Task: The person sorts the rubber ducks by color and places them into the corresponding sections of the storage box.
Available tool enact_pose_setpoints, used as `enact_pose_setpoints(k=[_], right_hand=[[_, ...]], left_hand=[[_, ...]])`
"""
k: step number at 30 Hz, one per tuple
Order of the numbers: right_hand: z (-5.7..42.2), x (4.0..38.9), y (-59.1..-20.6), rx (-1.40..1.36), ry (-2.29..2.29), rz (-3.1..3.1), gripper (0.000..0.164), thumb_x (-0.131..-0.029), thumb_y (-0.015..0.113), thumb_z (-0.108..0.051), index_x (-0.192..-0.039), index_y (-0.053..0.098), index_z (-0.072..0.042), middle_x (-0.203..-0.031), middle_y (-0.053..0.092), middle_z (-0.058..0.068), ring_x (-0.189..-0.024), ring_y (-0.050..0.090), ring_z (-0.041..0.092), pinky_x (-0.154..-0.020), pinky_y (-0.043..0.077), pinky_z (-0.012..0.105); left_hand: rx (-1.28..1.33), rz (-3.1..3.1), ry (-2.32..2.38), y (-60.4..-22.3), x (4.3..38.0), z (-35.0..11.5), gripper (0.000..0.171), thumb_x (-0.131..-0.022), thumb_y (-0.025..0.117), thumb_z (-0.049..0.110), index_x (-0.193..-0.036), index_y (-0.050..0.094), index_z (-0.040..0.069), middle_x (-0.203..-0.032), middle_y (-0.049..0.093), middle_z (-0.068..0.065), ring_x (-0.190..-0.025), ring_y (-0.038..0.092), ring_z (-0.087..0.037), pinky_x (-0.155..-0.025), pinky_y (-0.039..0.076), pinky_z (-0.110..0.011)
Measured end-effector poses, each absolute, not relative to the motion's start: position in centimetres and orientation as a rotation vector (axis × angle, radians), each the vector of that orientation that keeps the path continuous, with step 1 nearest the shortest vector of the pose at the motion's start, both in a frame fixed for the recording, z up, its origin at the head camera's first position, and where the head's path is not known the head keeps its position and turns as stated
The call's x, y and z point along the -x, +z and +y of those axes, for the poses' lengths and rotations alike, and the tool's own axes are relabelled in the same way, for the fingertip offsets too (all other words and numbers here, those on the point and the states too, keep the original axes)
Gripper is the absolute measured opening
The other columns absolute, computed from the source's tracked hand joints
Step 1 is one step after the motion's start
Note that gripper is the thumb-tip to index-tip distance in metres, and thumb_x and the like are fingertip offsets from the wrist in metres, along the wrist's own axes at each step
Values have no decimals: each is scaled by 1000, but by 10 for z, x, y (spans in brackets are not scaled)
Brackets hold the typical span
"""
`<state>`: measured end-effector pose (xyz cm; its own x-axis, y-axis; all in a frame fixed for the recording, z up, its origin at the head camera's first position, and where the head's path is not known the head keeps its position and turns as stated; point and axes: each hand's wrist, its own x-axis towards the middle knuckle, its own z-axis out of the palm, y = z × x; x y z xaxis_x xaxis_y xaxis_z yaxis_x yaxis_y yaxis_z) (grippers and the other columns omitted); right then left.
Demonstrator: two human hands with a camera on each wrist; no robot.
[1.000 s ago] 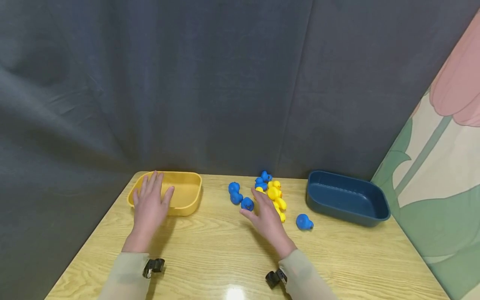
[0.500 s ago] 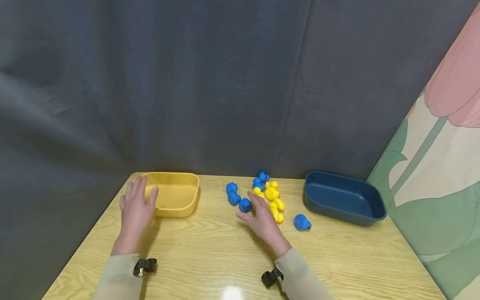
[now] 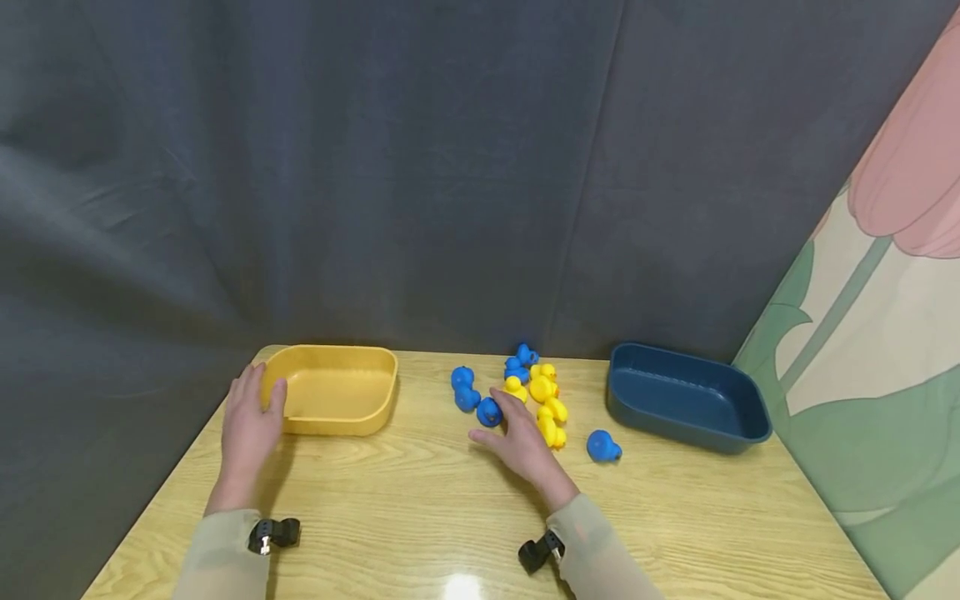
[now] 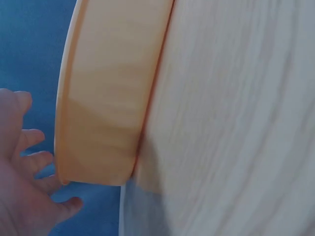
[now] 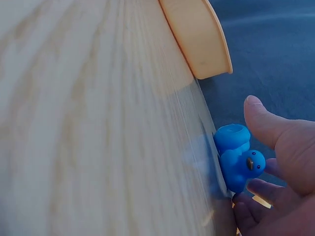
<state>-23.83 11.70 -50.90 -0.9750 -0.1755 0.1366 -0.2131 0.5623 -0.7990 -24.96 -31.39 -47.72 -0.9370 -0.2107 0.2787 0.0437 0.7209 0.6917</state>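
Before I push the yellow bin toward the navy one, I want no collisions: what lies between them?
The head view shows blue ducks and yellow ducks between the yellow bin and the navy bin, plus the right hand.

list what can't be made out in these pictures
Head view: part of the yellow tray's left end, hidden by the left hand; the yellow ducks' eyes, too small.
Left wrist view: the tray's inside, hidden by its side wall; one end, cut off by the top edge.
Right wrist view: part of the right hand, cut off by the right edge.
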Motion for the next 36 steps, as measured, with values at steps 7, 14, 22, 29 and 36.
enact_pose_setpoints(k=[7, 14, 22, 29, 36], right_hand=[[117, 239, -514, -341, 1427, -2747, 83, -101, 83, -35, -168, 45, -4, -172, 40, 22, -158, 37, 46, -126, 34, 65], [119, 241, -516, -294, 1445, -2747, 78, -102, 83, -30, -167, 48, -6, -171, 42, 21, -157, 39, 45, -127, 34, 64], [119, 245, -519, -264, 1392, -2771, 68, -105, 78, -26, -164, 52, -4, -167, 48, 21, -154, 44, 44, -126, 37, 62], [118, 248, -520, -228, 1378, -2762, 62, -107, 76, -20, -162, 54, -3, -164, 51, 22, -153, 46, 44, -125, 38, 62], [119, 249, -522, -214, 1379, -2746, 57, -107, 75, -16, -159, 57, -2, -160, 55, 21, -149, 51, 43, -124, 40, 61]], left_hand=[[-247, -2577, -1176, -486, 246, -326, 72, -120, 36, 44, -172, 24, -5, -177, 18, -33, -163, 16, -55, -130, 16, -70], [-321, -2578, -1323, -493, 248, -332, 76, -119, 33, 46, -176, 12, 0, -180, 12, -28, -166, 11, -50, -134, 11, -63], [-374, -2549, -1494, -499, 246, -333, 78, -119, 37, 47, -178, 5, 8, -181, 9, -27, -166, 8, -50, -133, 10, -65], [-373, -2526, -1556, -503, 247, -331, 79, -119, 39, 45, -178, -2, 12, -183, -1, -20, -168, 0, -44, -134, 6, -62], [-351, -2522, -1550, -503, 247, -316, 80, -119, 42, 44, -178, -1, 11, -183, 2, -23, -168, 3, -45, -135, 8, -61]])
